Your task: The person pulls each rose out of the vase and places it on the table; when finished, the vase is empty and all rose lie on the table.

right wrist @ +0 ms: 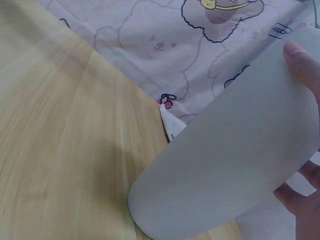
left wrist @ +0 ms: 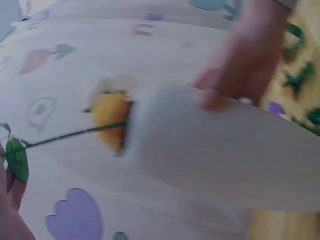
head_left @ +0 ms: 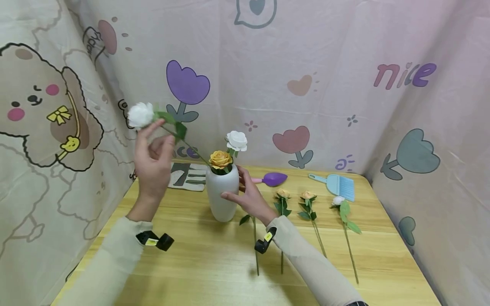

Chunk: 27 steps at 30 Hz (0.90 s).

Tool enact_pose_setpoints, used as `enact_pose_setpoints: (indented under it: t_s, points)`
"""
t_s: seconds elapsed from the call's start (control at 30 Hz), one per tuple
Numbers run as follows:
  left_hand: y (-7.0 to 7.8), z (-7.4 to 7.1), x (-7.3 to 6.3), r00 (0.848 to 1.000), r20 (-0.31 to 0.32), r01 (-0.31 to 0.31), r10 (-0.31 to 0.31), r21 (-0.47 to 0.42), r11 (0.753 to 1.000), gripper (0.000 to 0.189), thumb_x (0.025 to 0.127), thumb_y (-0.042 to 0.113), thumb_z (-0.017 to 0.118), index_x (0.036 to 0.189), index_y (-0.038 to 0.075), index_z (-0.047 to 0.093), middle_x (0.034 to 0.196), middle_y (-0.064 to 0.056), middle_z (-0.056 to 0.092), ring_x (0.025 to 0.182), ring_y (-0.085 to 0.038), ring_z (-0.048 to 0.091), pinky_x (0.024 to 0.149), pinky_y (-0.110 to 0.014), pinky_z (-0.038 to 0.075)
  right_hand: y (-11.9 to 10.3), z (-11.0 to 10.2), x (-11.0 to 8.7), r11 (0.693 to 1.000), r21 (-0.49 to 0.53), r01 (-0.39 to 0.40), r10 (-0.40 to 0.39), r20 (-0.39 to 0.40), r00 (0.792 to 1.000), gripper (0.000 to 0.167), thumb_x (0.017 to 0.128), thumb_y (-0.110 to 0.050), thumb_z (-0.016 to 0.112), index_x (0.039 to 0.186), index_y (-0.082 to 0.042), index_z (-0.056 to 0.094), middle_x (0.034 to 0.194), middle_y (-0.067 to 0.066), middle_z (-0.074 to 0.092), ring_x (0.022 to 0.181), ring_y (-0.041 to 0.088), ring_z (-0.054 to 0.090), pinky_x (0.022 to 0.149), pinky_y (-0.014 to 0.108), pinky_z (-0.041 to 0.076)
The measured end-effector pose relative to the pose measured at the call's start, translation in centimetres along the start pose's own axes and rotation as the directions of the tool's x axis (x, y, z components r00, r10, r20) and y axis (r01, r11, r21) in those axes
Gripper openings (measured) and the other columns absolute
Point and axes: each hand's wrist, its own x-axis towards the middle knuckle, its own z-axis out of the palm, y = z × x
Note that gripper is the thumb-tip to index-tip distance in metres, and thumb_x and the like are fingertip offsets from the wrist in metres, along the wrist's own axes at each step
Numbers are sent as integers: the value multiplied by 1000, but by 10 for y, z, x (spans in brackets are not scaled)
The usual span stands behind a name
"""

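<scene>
My left hand [head_left: 154, 159], raised left of the vase, pinches the stem of a white rose [head_left: 141, 115] just below its bloom. The green stem [left wrist: 75, 134] slants down to the mouth of the white vase [head_left: 223, 193], its lower end hidden there. A yellow rose [head_left: 220, 159] and another white rose [head_left: 237, 140] stand in the vase. My right hand [head_left: 250, 195] grips the vase from the right side, with the thumb across its front. In the right wrist view, the smooth vase wall [right wrist: 225, 150] fills much of the picture, and its base meets the table.
Two yellow roses [head_left: 307, 195], a white rose [head_left: 338, 201] and a stem [head_left: 255, 246] partly behind my right hand lie on the wooden table [head_left: 191, 263]. Farther back are a patterned glove [head_left: 189, 176], a purple scoop [head_left: 274, 179] and a blue dustpan with brush [head_left: 338, 185]. Printed curtains surround the table.
</scene>
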Motion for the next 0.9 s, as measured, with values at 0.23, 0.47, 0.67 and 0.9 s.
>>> enact_pose_setpoints:
  t_s: [0.23,0.47,0.67,0.9]
  points:
    - [14,-22,33,974,-227,-2,-22,-102,995,40,99,-11,67,136,3,67,143,-15,61,96,-17,78,92,-25,66,1,0,1,1000,-2,-10,10,2,1000,102,92,-42,90,171,-35,26,169,8,45,155,36,46,128,62,41]
    - [10,-53,28,959,-239,143,-150,-45,989,37,101,-10,62,134,5,67,139,-9,62,95,-13,78,88,-21,66,-2,0,0,1000,-3,-14,14,-2,1000,103,91,-43,90,171,-36,25,168,7,45,155,36,45,129,61,40]
    - [-15,-78,-3,927,-45,364,-372,337,868,41,108,6,63,148,16,62,146,4,61,103,1,70,88,-9,59,0,0,1,1000,-2,-10,10,-1,1000,102,92,-43,90,170,-36,25,167,6,46,155,35,46,129,59,40]
    - [-55,-93,-45,778,190,414,-599,562,716,49,112,32,63,157,16,53,156,-18,59,106,7,65,83,-14,59,1,1,2,1000,-3,-13,13,-1,1000,101,92,-42,90,170,-37,25,168,5,46,155,36,45,129,60,40]
